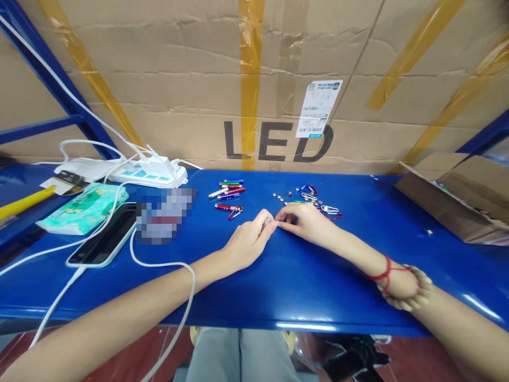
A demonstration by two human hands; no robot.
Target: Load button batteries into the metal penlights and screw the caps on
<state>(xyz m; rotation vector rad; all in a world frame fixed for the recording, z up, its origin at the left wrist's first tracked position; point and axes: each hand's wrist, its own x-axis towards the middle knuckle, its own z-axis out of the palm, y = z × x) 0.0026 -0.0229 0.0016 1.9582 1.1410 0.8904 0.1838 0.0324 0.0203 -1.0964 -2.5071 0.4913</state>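
Note:
My left hand (pixel 248 240) is closed around a small silver-ended tube (pixel 268 221), mostly hidden in the fist. Fingertips of my right hand (pixel 304 220) are pinched together against the left thumb; anything between them is too small to make out. Behind the left hand lies a red mini flashlight (pixel 224 207) with a red carabiner clip (pixel 235 213). Farther back rests a group of coloured mini flashlights (pixel 233 194). Just beyond the right hand are several small round button cells (pixel 280 199) and loose carabiner clips (pixel 308 197), partly covered by that hand.
A phone (pixel 104 237) with a white cable, a green tissue pack (pixel 81 209) and a white power strip (pixel 153 172) occupy the left of the blue table (pixel 318 286). At right stands an open cardboard box (pixel 441 204); a large carton (pixel 178 79) walls the back.

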